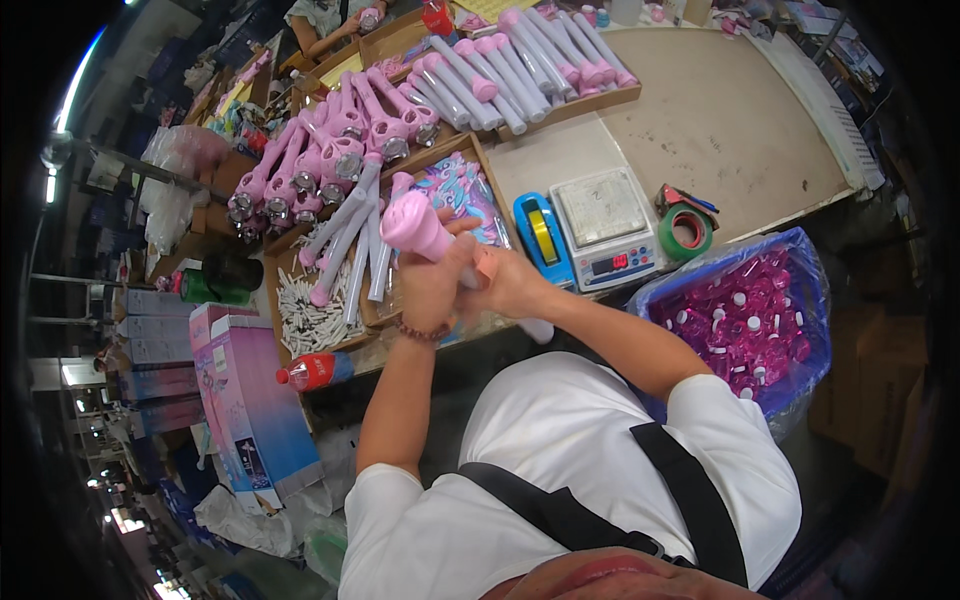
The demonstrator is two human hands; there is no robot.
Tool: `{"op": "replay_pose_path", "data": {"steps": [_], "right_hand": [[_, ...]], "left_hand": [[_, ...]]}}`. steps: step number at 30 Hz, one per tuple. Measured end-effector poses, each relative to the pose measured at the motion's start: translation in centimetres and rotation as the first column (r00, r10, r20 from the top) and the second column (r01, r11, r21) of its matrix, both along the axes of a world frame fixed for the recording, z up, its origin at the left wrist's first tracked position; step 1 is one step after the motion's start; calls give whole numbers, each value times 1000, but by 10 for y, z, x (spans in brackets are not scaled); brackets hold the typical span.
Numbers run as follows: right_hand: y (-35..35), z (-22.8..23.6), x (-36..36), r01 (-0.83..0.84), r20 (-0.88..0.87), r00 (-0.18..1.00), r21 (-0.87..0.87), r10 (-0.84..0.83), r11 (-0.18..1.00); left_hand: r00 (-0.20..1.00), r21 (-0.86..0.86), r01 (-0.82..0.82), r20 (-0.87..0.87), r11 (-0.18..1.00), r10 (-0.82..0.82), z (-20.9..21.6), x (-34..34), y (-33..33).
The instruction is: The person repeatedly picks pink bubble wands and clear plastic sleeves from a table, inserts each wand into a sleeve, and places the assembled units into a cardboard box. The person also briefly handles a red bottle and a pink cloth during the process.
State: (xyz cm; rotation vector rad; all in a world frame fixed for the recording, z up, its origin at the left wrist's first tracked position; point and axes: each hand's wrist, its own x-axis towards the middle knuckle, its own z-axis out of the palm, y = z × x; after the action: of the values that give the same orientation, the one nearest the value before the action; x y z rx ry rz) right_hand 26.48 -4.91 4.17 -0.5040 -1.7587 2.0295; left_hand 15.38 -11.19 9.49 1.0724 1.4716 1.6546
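A pink toy wand (413, 228) with a rounded head slants across the front of the table, and both my hands are closed round it. Below its head, my left hand (432, 280) grips the pink neck. My right hand (512, 284) wraps the shaft just beside it, an orange patch showing near the thumb. The pale lower end of the shaft sticks out under my right hand. Behind my hands is a cardboard tray with flat pink and blue decorated pieces (462, 190). Several pale tubes with pink ends (345, 235) lie left of my left hand.
Pink handle parts (340, 150) are heaped at the back left; capped tubes (510, 75) fill a tray behind. A blue tape dispenser (543, 240), a scale (605, 225) and green tape (686, 231) stand right. A blue-lined bin (812, 325) holds pink bottles; a red-labelled bottle (318, 371) lies left.
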Motion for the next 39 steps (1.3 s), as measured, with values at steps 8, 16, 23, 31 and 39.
{"op": "replay_pose_path", "data": {"steps": [8, 16, 23, 31, 39], "right_hand": [[-9, 9, 101, 27, 240, 957, 486, -163, 874], [18, -22, 115, 619, -478, 765, 363, -431, 696], [41, -64, 87, 721, -240, 634, -159, -735, 674], [47, -107, 104, 850, 8, 490, -224, -872, 476], [39, -105, 99, 836, 92, 548, -94, -831, 541]], "left_hand": [[654, 6, -216, 744, 976, 140, -9, -45, 59], [186, -34, 39, 982, 999, 26, -78, -33, 135], [566, -2, 200, 816, 980, -114, -67, 44, 157], [924, -162, 106, 381, 981, -37, -114, -64, 345], [945, -325, 319, 38, 890, -324, -194, -92, 289]]}}
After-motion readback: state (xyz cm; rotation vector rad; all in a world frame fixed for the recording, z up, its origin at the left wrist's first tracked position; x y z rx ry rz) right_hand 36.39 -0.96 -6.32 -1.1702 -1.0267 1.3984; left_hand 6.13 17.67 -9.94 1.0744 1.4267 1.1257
